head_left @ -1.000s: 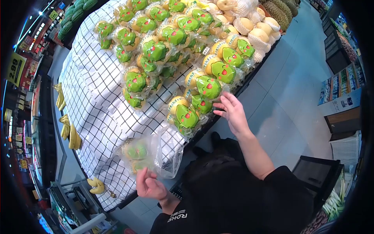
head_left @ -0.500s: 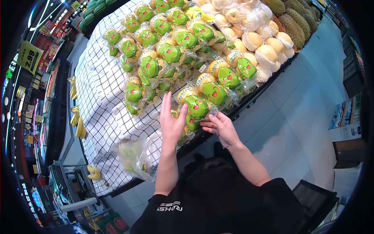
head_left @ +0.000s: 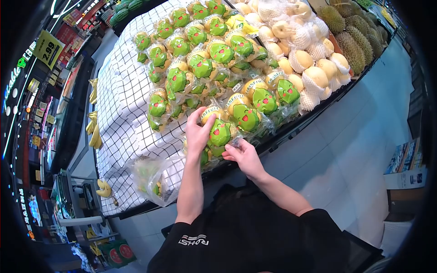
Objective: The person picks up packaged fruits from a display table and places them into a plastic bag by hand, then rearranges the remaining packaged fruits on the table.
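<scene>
My left hand (head_left: 199,132) curves round the left side of a packaged fruit (head_left: 220,133) with a green cartoon face, at the front edge of the display. At its lower right, the fingertips of my right hand (head_left: 240,152) pinch the clear wrapper. Another such pack lies partly hidden beneath it. A clear plastic bag (head_left: 157,179) with wrapped fruit inside lies to the left on the checked cloth (head_left: 123,113). Rows of the same packs (head_left: 200,66) spread behind my hands.
Pale fruits in foam nets (head_left: 314,77) and spiky durians (head_left: 350,41) fill the display's right side. Bananas (head_left: 94,132) hang along the left edge, beside a price sign (head_left: 48,49). A dark rail (head_left: 291,129) borders the front.
My left hand has moved from beside the plastic bag up to the packaged fruit. My right hand has shifted down and left, and its fingers have closed on the wrapper.
</scene>
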Available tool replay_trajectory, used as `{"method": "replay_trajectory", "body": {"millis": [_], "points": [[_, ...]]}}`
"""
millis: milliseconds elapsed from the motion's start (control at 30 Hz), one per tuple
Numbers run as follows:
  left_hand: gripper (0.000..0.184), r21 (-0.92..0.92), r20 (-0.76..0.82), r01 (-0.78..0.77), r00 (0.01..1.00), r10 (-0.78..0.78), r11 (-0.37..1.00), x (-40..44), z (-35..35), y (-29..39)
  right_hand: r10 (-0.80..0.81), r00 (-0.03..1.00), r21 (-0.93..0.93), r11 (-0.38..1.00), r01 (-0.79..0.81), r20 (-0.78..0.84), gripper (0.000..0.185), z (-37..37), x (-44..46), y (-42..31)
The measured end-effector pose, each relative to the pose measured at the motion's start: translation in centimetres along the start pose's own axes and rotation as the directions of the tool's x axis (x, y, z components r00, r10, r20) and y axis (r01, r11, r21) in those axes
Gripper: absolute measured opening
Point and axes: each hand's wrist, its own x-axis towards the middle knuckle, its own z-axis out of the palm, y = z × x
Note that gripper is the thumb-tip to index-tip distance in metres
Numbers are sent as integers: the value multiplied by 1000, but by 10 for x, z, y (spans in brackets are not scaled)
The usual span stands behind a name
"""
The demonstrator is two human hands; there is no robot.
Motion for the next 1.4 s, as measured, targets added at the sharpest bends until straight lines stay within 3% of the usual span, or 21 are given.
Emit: {"method": "replay_trajectory", "body": {"millis": [67, 133, 200, 267, 367, 500, 633, 733, 833, 867, 933, 967, 1000, 1067, 1100, 1133, 1200, 1267, 1333, 1400], "points": [[47, -141, -133, 26, 990, -45, 990, -14, -11, 23, -75, 996, -21, 997, 76, 48, 28, 2, -3, 0], [46, -116, -220, -31, 975, 5, 993, -29, -21, 46, -191, 978, -113, 973, 200, 82, 38, 6, -6, -4], [48, -26, -354, -196, 919, 175, 980, -47, -30, 62, -185, 974, -73, 978, 196, 132, 47, 10, -8, -10], [49, 27, -407, -172, 898, 168, 985, -64, -32, 71, -150, 967, -41, 986, 161, 205, 57, 14, -12, -15], [47, 120, -330, -316, 881, 338, 941, -81, -42, 77, -238, 913, 157, 968, 195, 332, 83, 19, -19, -15], [39, 229, -272, -337, 879, 392, 913, -103, -63, 85, -191, 933, 203, 970, 132, 306, 83, 20, -23, -4], [33, 352, -362, -323, 818, 446, 878, -151, -89, 83, 13, 919, -20, 1000, -5, 393, 78, 23, -26, -13], [38, 569, -518, -120, 717, 467, 814, -186, -113, 81, 213, 836, -128, 977, -171, 506, 66, 29, -21, -9], [53, 562, -638, 213, 727, 254, 800, -194, -122, 64, 381, 784, -187, 924, -333, 489, 53, 46, -18, 11], [53, 557, -652, 230, 716, 249, 798, -195, -123, 57, 427, 763, -221, 904, -365, 485, 49, 51, -15, 19], [55, 515, -663, 414, 747, 43, 750, -197, -125, 44, 476, 725, -254, 879, -403, 498, 45, 62, -9, 30], [40, 538, -659, 411, 750, 64, 736, -196, -128, 42, 513, 698, -274, 858, -434, 499, 41, 68, -6, 34], [40, 528, -675, 424, 735, 61, 736, -201, -133, 34, 520, 687, -291, 854, -432, 507, 41, 76, -2, 38], [22, 513, -576, 376, 817, -16, 772, -213, -142, 13, 551, 670, -364, 833, -416, 497, 36, 90, 4, 44], [11, 544, -596, 328, 799, 80, 772, -207, -147, 16, 556, 659, -382, 830, -407, 506, 36, 99, 7, 44], [11, 538, -613, 338, 786, 83, 772, -204, -154, 16, 605, 635, -421, 794, -438, 481, 37, 109, 9, 43], [13, 527, -531, 162, 829, 175, 834, -201, -166, 13, 653, 607, -473, 753, -457, 453, 37, 128, 10, 46], [13, 490, -516, 104, 835, 192, 865, -201, -177, 6, 589, 664, -443, 801, -404, 460, 40, 148, 9, 53], [14, 361, -289, -77, 938, 191, 929, -204, -189, 0, 592, 665, -478, 793, -378, 455, 42, 160, 14, 61], [15, 155, -209, -112, 967, 143, 982, -211, -199, -5, 594, 670, -512, 783, -353, 446, 43, 170, 23, 77]]}}
